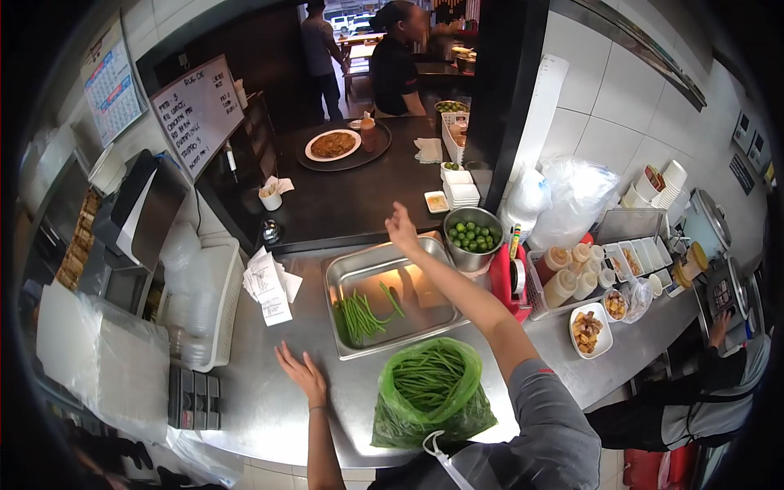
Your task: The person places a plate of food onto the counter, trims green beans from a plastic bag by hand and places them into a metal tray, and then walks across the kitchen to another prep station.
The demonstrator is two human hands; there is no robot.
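"So, what's at the left there?"

"The left hand [302, 374], fingers spread, holding nothing, by the near corner of the steel tray [359, 269]. Whether it touches the table [253, 388], I can't tell."

"And that tray?"

"Thin metal, I'd guess: stiff, fairly light, slick if wet. Best taken by the rim, at two opposite sides. The loose beans [359, 317] lie mostly in its left part, a small pile with a few strays. They're slim and probably crisp enough to snap, so I'd take a bundle round the middle, gently."

"The right hand [402, 231]?"

"It hangs over the tray's far edge. The fingers look loosely apart, some bent, and I see nothing in them."

"Then the green plastic bag [433, 425]?"

"Open-mouthed on the table, at the tray's near side, full of more beans [431, 377]. Likely the heavy one, soft and saggy; such thin plastic could tear. I'd support it underneath and gather the neck, not tug one edge."

"And rightmost?"

"A metal bowl [472, 260] of small green fruits [474, 235], beside the tray's far right corner."
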